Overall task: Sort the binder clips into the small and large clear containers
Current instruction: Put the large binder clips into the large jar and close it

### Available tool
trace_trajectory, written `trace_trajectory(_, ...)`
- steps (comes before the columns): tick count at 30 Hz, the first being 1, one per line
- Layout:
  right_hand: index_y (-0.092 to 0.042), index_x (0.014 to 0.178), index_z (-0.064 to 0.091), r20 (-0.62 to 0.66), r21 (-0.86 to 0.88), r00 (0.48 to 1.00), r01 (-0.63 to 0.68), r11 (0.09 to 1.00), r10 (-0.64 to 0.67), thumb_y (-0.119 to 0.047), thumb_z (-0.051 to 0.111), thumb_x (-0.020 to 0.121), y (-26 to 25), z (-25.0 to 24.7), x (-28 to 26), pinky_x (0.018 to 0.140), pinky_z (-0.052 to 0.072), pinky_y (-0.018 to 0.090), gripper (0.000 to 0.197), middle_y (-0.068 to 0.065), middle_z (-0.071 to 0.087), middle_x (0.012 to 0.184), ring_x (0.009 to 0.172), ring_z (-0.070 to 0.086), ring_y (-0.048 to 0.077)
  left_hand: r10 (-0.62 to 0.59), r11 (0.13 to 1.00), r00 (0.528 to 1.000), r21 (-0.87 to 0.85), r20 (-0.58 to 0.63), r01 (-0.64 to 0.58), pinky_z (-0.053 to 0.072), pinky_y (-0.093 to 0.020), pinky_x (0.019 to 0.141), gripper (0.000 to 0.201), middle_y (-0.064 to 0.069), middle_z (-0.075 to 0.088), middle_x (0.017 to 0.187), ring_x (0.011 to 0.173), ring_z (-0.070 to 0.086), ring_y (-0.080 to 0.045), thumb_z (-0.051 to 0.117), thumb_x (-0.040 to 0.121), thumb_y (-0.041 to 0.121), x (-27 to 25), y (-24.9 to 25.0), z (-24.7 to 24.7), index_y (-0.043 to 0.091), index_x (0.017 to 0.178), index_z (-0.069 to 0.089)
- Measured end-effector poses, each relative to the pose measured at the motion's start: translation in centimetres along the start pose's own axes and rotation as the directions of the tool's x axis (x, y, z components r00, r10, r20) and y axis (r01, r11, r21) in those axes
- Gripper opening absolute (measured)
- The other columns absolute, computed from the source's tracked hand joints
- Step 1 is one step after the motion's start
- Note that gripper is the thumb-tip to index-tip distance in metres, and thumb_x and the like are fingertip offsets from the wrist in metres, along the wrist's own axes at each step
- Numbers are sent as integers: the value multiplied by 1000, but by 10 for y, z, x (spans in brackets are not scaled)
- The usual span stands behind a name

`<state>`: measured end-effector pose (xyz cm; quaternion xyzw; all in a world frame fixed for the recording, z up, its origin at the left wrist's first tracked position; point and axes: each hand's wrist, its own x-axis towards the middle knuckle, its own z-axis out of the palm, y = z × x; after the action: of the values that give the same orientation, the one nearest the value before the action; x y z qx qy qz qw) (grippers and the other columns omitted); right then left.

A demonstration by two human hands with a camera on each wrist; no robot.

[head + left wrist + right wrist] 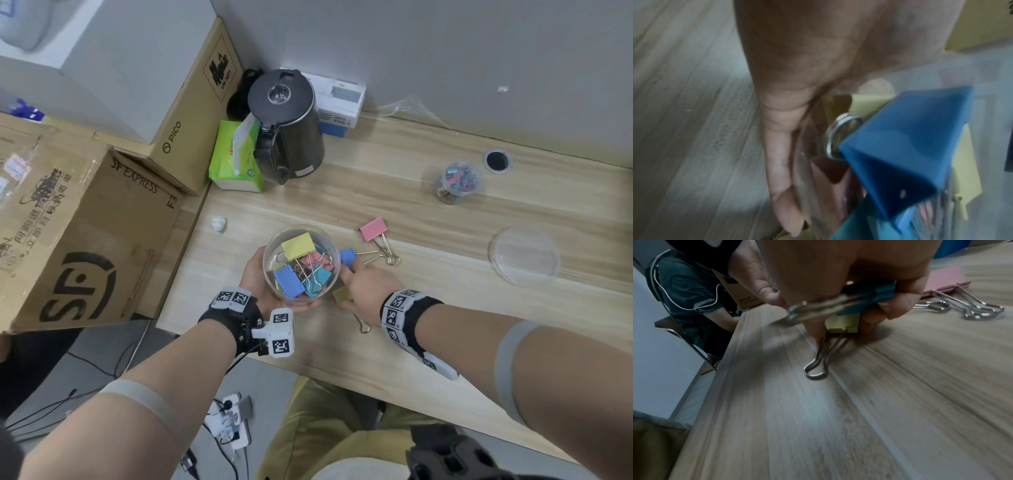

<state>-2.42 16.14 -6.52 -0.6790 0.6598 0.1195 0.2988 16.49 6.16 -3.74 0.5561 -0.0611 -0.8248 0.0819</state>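
Two hands: left hand (255,274) cups the large container (301,227); beside it, right hand (366,287) pinches a teal clip (865,293), which should clear the rim before release.

Left arm: I see it come in from 7 o'clock, forearm bare, wrist bent slightly inward.
Left hand (255,277): fingers curled round the large clear container (301,227), cupping its wall from 8 o'clock.
Right arm: enters from 4 o'clock, forearm nearly straight.
Right hand (366,286): palm down at 3 o'clock of the left hand, thumb and fingers pinching a teal binder clip (869,292).
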Motion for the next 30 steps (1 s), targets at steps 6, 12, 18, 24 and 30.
trace_trajectory(6, -17, 137, 37, 19, -85, 999, -31, 996, 33, -32, 47, 95, -6, 14, -5, 79, 50, 39, 46, 16, 52, 116, 100, 57, 35, 2, 1000, 1000, 13, 18, -2, 42, -61, 97, 70, -29, 71, 106, 84, 71, -49, 49, 83, 62, 1, -9, 1, 3, 116, 66)
trace_trajectory(12, -19, 132, 42, -13, 51, 998, -60, 997, 61, -33, 56, 85, 25, -12, -23, 77, 51, 37, 51, 13, 55, 115, 102, 59, 35, 14, 1000, 1000, 18, -5, -14, 42, -61, 99, 70, -30, 71, 103, 86, 70, -48, 53, 81, 62, 0, -13, 14, 2, 116, 65)
trace_trajectory(18, -25, 126, 50, -398, 323, 896, -63, 944, 196, -46, 61, 84, 72, -94, -45, 77, 50, 37, 48, 6, 56, 109, 92, 60, 30, 38, 999, 999, 18, 11, -38, 47, -62, 97, 73, -28, 69, 117, 98, 68, -49, 53, 83, 63, 1, -11, 47, 8, 130, 62)
trace_trajectory(24, -28, 108, 50, -491, 345, 864, 74, 936, 113, -55, 58, 78, 59, -160, -64, 75, 53, 40, 41, 0, 62, 93, 84, 58, 25, 29, 999, 998, 27, 50, -30, 44, -62, 100, 77, -27, 66, 123, 107, 64, -49, 59, 78, 63, 7, -14, 97, 9, 132, 60)
trace_trajectory(30, -19, 97, 45, -438, 132, 875, -165, 977, 207, -56, 51, 83, 50, -157, -68, 58, 38, 33, 40, 0, 45, 68, 71, 51, 29, 70, 994, 997, 79, 44, -73, 57, -59, 76, 67, -22, 74, 104, 86, 72, -47, 55, 84, 64, 10, -18, 141, 10, 122, 66)
